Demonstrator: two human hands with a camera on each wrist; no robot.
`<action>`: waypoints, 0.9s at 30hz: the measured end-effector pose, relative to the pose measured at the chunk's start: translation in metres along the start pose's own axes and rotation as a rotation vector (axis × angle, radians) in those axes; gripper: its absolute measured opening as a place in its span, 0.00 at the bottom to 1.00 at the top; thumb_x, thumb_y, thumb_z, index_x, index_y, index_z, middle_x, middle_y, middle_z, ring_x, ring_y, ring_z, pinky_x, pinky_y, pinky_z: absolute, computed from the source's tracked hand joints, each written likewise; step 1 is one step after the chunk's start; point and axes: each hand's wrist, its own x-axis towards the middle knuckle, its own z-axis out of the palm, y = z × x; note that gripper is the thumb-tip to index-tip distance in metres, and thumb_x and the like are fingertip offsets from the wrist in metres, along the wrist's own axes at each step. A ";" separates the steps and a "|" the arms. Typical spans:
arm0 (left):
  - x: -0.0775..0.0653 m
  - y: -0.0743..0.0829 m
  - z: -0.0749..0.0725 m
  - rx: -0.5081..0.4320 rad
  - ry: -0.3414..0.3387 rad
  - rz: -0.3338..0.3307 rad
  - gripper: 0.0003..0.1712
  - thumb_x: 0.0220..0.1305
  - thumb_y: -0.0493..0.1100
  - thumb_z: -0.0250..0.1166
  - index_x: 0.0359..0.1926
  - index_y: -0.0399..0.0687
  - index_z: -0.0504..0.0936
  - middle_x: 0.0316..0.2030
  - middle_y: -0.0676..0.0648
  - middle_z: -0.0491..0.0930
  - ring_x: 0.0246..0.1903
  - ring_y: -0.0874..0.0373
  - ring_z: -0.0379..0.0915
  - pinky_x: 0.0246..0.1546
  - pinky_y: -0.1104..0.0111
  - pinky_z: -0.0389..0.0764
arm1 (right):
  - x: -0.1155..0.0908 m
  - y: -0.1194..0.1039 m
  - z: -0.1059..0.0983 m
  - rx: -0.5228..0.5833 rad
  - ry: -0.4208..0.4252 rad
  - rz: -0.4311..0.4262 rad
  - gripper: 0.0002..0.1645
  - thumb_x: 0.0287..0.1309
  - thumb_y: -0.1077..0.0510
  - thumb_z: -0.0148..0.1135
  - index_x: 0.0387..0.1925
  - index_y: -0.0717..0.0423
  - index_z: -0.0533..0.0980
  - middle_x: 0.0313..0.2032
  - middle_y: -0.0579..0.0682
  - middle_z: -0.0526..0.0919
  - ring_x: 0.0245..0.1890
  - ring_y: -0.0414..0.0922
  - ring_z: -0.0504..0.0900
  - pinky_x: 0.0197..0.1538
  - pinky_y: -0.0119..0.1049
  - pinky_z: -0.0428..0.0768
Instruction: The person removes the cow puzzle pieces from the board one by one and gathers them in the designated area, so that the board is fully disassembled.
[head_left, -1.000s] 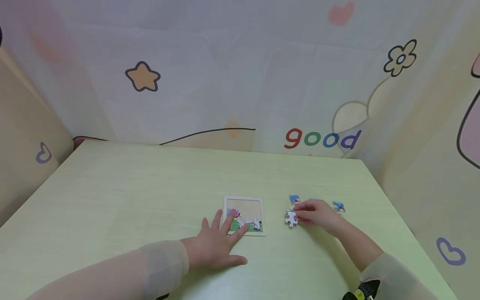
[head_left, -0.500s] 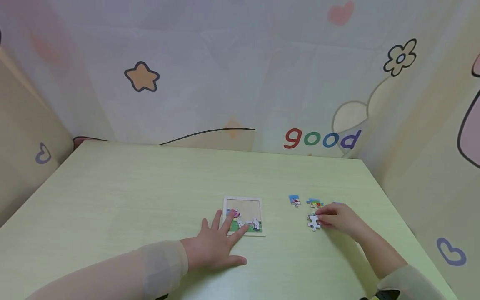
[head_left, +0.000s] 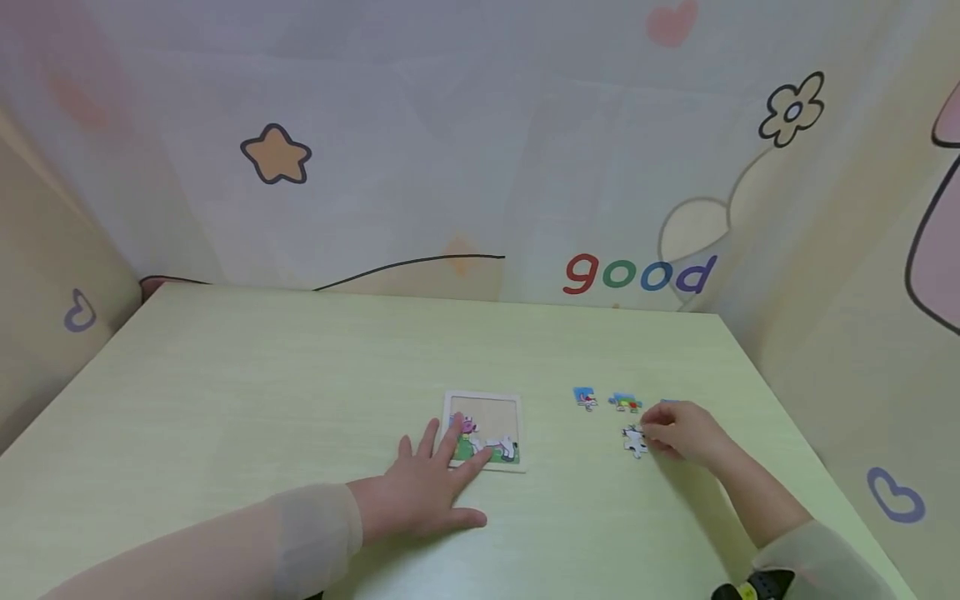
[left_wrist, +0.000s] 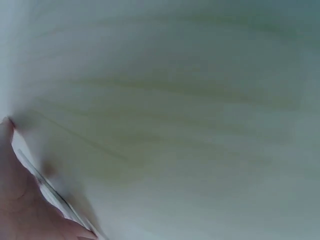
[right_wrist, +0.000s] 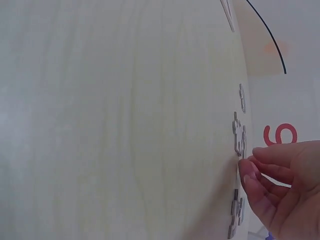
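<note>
My left hand (head_left: pixel 427 487) lies with fingers spread over the lower left of a small framed jigsaw puzzle (head_left: pixel 486 408), fingertips on its picture. The puzzle's lower part shows a pink and white cartoon animal on green; its upper part is bare board. At the right, my right hand (head_left: pixel 686 433) pinches the edge of a mostly white puzzle piece (head_left: pixel 634 442) between thumb and fingers. In the right wrist view this puzzle piece (right_wrist: pixel 237 132) stands at the fingertips, low over the table. The left wrist view has only part of the left hand (left_wrist: pixel 25 205) beside the frame's edge.
Behind the right hand lie a blue puzzle piece (head_left: pixel 585 398) and a blue and green one (head_left: pixel 626 402). Another blue piece (head_left: pixel 670 402) is mostly hidden by the hand. A printed cloth wall (head_left: pixel 420 167) borders the pale table (head_left: pixel 262 392).
My right hand has moved right with the white puzzle piece, from below the leftmost loose piece to below the blue and green one. The left hand stays on the frame; the head view shifts slightly.
</note>
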 end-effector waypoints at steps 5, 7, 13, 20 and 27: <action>-0.010 -0.008 -0.001 -0.002 0.034 0.024 0.46 0.58 0.75 0.44 0.73 0.63 0.49 0.71 0.34 0.37 0.67 0.33 0.38 0.58 0.39 0.52 | 0.004 -0.016 0.008 0.040 0.027 -0.061 0.15 0.62 0.59 0.57 0.46 0.67 0.75 0.36 0.55 0.80 0.27 0.44 0.79 0.30 0.36 0.76; -0.012 -0.009 -0.002 -0.004 0.034 0.030 0.46 0.59 0.75 0.44 0.73 0.62 0.49 0.71 0.34 0.38 0.68 0.34 0.38 0.59 0.40 0.51 | 0.006 -0.025 0.014 0.097 0.005 -0.104 0.16 0.63 0.59 0.56 0.47 0.68 0.75 0.36 0.55 0.80 0.31 0.45 0.80 0.34 0.37 0.78; -0.011 -0.002 0.000 -0.061 0.033 -0.019 0.47 0.58 0.76 0.44 0.73 0.60 0.50 0.70 0.32 0.39 0.67 0.32 0.36 0.59 0.39 0.49 | 0.024 -0.070 0.046 0.240 -0.119 -0.170 0.17 0.64 0.57 0.55 0.48 0.66 0.75 0.38 0.54 0.81 0.36 0.45 0.80 0.41 0.38 0.79; -0.002 0.002 0.005 -0.015 0.039 -0.057 0.49 0.56 0.79 0.40 0.73 0.62 0.49 0.70 0.32 0.40 0.67 0.33 0.36 0.58 0.38 0.50 | 0.041 -0.125 0.089 0.163 -0.236 -0.246 0.14 0.62 0.55 0.58 0.46 0.57 0.80 0.39 0.48 0.82 0.37 0.43 0.77 0.44 0.37 0.77; -0.005 0.004 0.007 -0.026 0.011 -0.059 0.49 0.56 0.79 0.40 0.73 0.62 0.49 0.70 0.30 0.39 0.68 0.34 0.36 0.58 0.39 0.52 | 0.048 -0.142 0.112 0.049 -0.248 -0.265 0.13 0.62 0.57 0.58 0.46 0.54 0.81 0.45 0.48 0.81 0.41 0.43 0.76 0.48 0.41 0.75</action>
